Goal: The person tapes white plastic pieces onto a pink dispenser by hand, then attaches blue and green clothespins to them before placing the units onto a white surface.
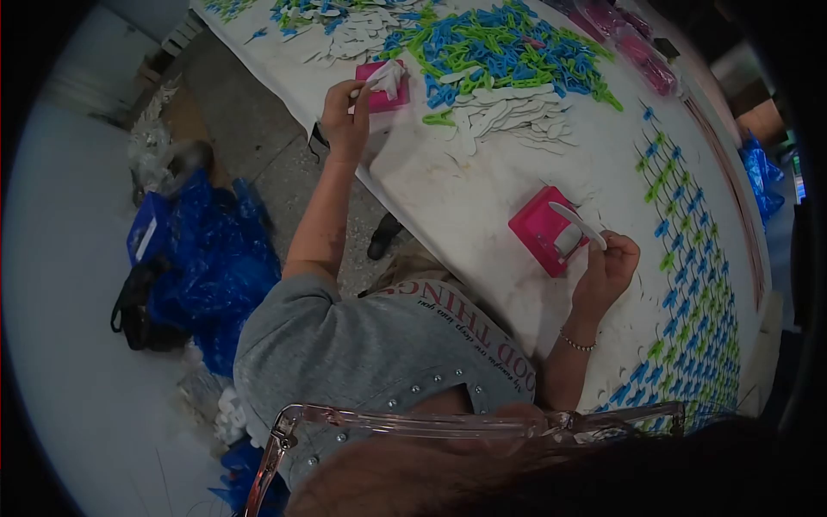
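My left hand (347,116) is closed in a pinch on a small white piece, beside a pink block (370,97) with white pieces (388,79) on top. Between the fingertips of my right hand (610,269) is a flat, rounded white strip (575,222), slanting over a second pink block (532,226). That block carries a rounded whitish part (568,239). Ahead of my hands lie a heap of blue and green plastic clips (491,47) and a spread of similar white strips (508,116).
Rows of blue and green clips with thin dark wires (689,233) cover the right of the white table (448,202). Pink plastic-wrapped packs (642,56) rest at its far edge. Blue plastic bags (211,258) lie on the floor to the left.
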A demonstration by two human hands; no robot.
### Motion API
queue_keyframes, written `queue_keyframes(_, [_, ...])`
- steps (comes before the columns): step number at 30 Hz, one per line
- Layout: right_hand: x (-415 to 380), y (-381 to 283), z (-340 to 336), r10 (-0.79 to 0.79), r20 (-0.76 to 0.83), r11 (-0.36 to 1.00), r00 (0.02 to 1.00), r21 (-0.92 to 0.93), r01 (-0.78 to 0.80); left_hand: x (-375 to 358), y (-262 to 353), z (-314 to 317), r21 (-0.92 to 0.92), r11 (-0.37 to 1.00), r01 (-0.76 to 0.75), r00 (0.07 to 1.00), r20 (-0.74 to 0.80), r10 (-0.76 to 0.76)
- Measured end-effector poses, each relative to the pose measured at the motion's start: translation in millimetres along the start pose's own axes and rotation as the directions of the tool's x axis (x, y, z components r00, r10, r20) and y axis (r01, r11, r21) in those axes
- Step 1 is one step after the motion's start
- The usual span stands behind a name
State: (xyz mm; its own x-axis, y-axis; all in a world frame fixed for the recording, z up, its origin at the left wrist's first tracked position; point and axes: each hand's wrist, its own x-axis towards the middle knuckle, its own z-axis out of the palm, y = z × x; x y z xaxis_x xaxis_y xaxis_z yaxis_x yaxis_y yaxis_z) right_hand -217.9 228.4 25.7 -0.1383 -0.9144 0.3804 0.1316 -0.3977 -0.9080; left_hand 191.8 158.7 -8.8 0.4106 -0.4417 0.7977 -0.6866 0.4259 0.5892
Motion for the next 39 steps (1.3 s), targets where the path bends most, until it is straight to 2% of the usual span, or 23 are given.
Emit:
queue_keyframes(1, [-1.0, 0.3, 0.0, -0.007, 0.002, 1.0, 1.0, 0.002, 0.007, -2.2, 1.3, -1.5, 0.128, 0.991, -0.049, 0.998, 0.035, 0.044])
queue_keyframes(2, [-1.8, 1.0, 0.2, 0.014, -0.01, 1.0, 1.0, 0.002, -0.014, -6.1, -0.1, -2.7, 0.121, 0.991, -0.052, 0.998, 0.028, 0.049])
queue_keyframes(4, [0.4, 3.9, -1.9, 0.002, -0.031, 1.0, 1.0, -0.006, -0.003, -11.6, -5.5, -1.3, 0.259, 0.962, -0.09, 0.971, 0.236, 0.028])
queue_keyframes(8, [1.7, 10.2, -5.7, 0.011, 0.002, 1.0, 1.0, 0.011, -0.011, -12.2, -8.3, 2.0, 0.273, 0.959, -0.072, 0.968, 0.252, 0.001])
queue_keyframes(11, [2.5, 8.5, -6.6, 0.031, -0.001, 0.999, 1.0, 0.033, -0.031, -8.3, -18.9, 1.0, 0.307, 0.943, -0.13, 0.961, 0.274, 0.043])
queue_keyframes(13, [2.6, 6.8, -6.1, 0.036, -0.012, 0.999, 0.999, 0.036, -0.036, -9.0, -32.0, 1.7, 0.432, 0.885, -0.173, 0.944, 0.33, 0.024])
queue_keyframes(14, [2.9, 4.8, -5.2, 0.046, -0.029, 0.999, 0.999, 0.029, -0.045, -8.0, -25.8, 2.4, 0.424, 0.888, -0.18, 0.941, 0.337, 0.03])
queue_keyframes(16, [2.5, 1.7, -5.4, 0.061, -0.076, 0.998, 0.995, 0.02, -0.059, -3.8, -4.4, 2.8, 0.501, 0.826, -0.259, 0.952, 0.277, 0.13])
queue_keyframes(17, [3.6, 1.6, -6.5, 0.057, -0.064, 0.998, 0.996, 0.015, -0.056, -1.2, -0.4, 8.2, 0.477, 0.834, -0.278, 0.942, 0.304, 0.141])
queue_keyframes(19, [3.7, -0.9, -6.7, 0.079, -0.081, 0.997, 0.994, 0.006, -0.079, -6.1, 6.8, 14.4, 0.323, 0.938, -0.127, 0.963, 0.265, 0.04])
queue_keyframes(20, [4.3, -3.3, -4.4, 0.109, -0.103, 0.994, 0.989, 0.002, -0.109, -10.1, 25.8, 22.6, 0.172, 0.984, 0.041, 0.944, 0.316, -0.095])
queue_keyframes(21, [2.5, -3.1, -4.2, 0.159, -0.099, 0.986, 0.982, 0.055, -0.154, -15.8, 47.8, 31.5, 0.17, 0.984, 0.056, 0.925, 0.363, -0.115])
queue_keyframes(22, [3.4, -2.6, -4.0, 0.197, -0.08, 0.976, 0.977, 0.111, -0.187, -18.5, 70.8, 41.1, -0.061, 0.981, 0.185, 0.863, 0.487, -0.133])
queue_keyframes(23, [3.4, -2.6, -3.9, 0.221, -0.093, 0.972, 0.971, 0.104, -0.211, -22.2, 91.8, 49.0, -0.263, 0.905, 0.335, 0.795, 0.594, -0.122])
queue_keyframes(25, [4.2, -1.5, -1.5, 0.177, -0.063, 0.978, 0.982, 0.127, -0.168, -30.7, 127.6, 61.4, -0.335, 0.882, 0.332, 0.678, 0.734, 0.024])
queue_keyframes(26, [3.7, -0.9, -0.6, 0.184, -0.063, 0.976, 0.981, 0.129, -0.175, -36.2, 141.0, 67.0, -0.328, 0.883, 0.335, 0.675, 0.738, 0.018])
queue_keyframes(28, [4.4, -2.6, -0.3, 0.176, -0.053, 0.977, 0.983, 0.135, -0.168, -45.6, 163.2, 79.7, -0.39, 0.855, 0.343, 0.569, 0.81, 0.142])
queue_keyframes(32, [5.0, -10.5, 5.4, 0.157, -0.044, 0.982, 0.987, 0.111, -0.151, -55.6, 182.7, 96.9, -0.436, 0.819, 0.373, 0.56, 0.809, 0.176])
queue_keyframes(34, [4.3, -12.0, 6.7, 0.151, -0.035, 0.981, 0.988, 0.126, -0.146, -58.2, 183.6, 100.0, -0.414, 0.781, 0.467, 0.523, 0.842, 0.133])
queue_keyframes(35, [3.9, -12.5, 6.8, 0.14, -0.028, 0.982, 0.99, 0.13, -0.136, -59.2, 183.5, 101.0, -0.419, 0.785, 0.457, 0.532, 0.836, 0.137])
queue_keyframes(37, [2.5, -12.5, 5.5, 0.169, -0.024, 0.978, 0.985, 0.128, -0.165, -62.3, 182.3, 101.4, -0.393, 0.736, 0.551, 0.488, 0.867, 0.099])
queue_keyframes(39, [3.7, -11.2, 9.2, 0.166, -0.035, 0.98, 0.985, 0.117, -0.161, -61.7, 180.0, 100.5, -0.389, 0.715, 0.581, 0.469, 0.878, 0.097])
